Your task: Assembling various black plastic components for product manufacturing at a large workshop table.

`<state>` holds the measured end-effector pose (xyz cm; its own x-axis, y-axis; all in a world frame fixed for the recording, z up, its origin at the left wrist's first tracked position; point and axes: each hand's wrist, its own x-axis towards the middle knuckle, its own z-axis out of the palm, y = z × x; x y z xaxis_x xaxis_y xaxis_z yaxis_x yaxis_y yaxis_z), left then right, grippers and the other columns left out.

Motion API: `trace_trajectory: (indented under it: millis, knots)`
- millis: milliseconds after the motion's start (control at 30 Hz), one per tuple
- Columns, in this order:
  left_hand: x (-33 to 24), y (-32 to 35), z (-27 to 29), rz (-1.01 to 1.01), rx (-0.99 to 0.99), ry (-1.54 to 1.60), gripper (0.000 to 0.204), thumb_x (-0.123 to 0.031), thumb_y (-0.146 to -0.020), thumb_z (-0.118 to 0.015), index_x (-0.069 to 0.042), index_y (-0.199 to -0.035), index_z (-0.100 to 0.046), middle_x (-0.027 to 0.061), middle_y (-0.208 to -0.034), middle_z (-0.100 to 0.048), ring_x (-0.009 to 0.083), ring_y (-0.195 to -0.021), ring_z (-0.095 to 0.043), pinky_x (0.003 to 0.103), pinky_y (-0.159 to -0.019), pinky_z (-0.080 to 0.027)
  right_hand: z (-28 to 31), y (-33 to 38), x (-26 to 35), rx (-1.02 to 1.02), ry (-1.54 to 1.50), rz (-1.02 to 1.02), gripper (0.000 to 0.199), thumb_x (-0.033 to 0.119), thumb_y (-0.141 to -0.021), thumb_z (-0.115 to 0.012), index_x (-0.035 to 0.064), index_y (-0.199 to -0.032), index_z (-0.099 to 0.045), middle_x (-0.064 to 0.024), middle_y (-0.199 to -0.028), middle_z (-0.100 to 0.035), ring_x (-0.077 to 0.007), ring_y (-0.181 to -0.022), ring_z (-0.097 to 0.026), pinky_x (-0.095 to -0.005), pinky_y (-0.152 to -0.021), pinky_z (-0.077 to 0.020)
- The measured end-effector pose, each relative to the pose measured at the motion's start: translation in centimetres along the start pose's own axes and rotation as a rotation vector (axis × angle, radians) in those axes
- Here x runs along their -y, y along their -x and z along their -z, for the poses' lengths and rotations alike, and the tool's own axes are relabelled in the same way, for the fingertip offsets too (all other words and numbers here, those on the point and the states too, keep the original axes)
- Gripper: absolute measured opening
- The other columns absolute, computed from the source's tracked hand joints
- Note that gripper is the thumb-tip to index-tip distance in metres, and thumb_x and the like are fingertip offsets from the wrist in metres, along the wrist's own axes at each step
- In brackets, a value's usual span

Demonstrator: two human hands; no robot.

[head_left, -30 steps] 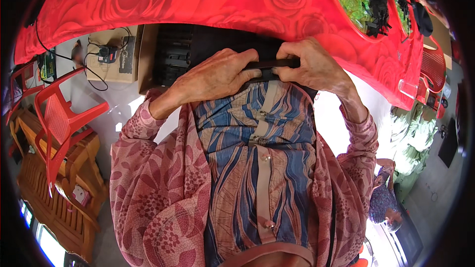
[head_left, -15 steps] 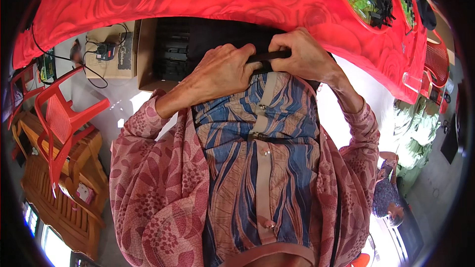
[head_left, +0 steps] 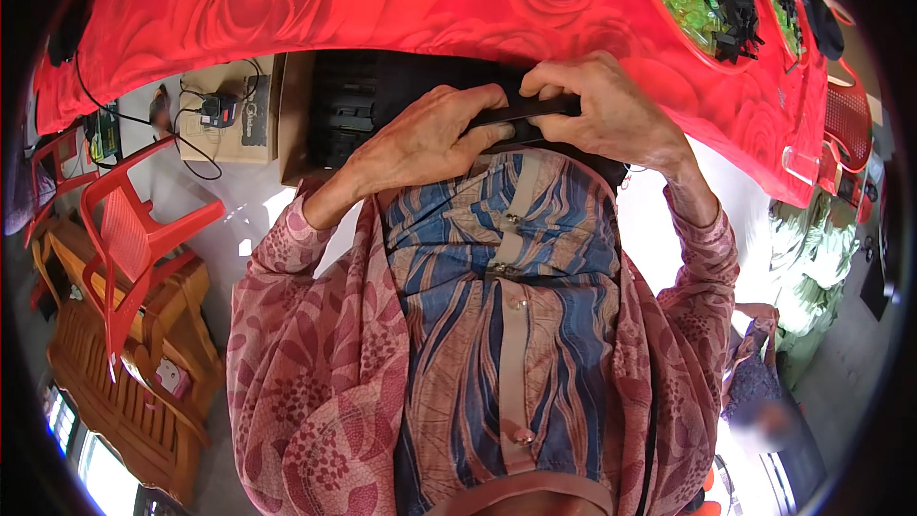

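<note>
- A narrow, straight black strip [head_left: 523,113], apparently plastic, spans the gap between both hands at upper centre of the frame, below the edge of a red rose-patterned tablecloth [head_left: 420,10]
- The left hand [head_left: 425,141] pinches the strip's left end between thumb and fingers; the right hand [head_left: 616,117] grasps the right end between thumb and curled fingers
- The strip looks light, stiff and smooth, perhaps slightly slippery; being thin, it might crack if bent hard, so its two ends seem the surest hold
- No writing shows on it; a brown cardboard box [head_left: 212,140] at upper left bears a dark panel with pale lettering
</note>
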<state>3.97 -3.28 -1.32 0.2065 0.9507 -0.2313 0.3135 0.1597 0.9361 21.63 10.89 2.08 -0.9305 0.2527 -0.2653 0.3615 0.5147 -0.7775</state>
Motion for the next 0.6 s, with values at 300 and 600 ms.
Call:
trace_trajectory:
  millis: [300,600]
  knots:
    - [0.8,0.6,-0.6,0.001,-0.075,-0.010,0.020,-0.013,-0.092,-0.059,0.003,-0.104,-0.056,0.0171,-0.063,-0.050,0.0232,-0.054,-0.047,0.037,-0.053,-0.037,-0.1,-0.1,0.2,-0.027,-0.058,0.107,0.024,0.011,-0.074,-0.067,-0.0014,-0.095,-0.064,-0.0181,-0.074,-0.066,-0.0320,-0.067,-0.065,-0.0386,-0.063,-0.0483]
    - [0.5,0.5,-0.9,0.015,-0.093,-0.065,0.020,-0.013,-0.091,-0.059,0.002,-0.103,-0.056,0.0202,-0.065,-0.053,0.0311,-0.057,-0.054,0.040,-0.056,-0.041,-0.1,-0.5,0.2,-0.003,0.045,0.035,0.021,0.011,-0.071,-0.067,-0.0011,-0.088,-0.064,-0.0171,-0.068,-0.063,-0.0319,-0.060,-0.062,-0.0405,-0.058,-0.0448]
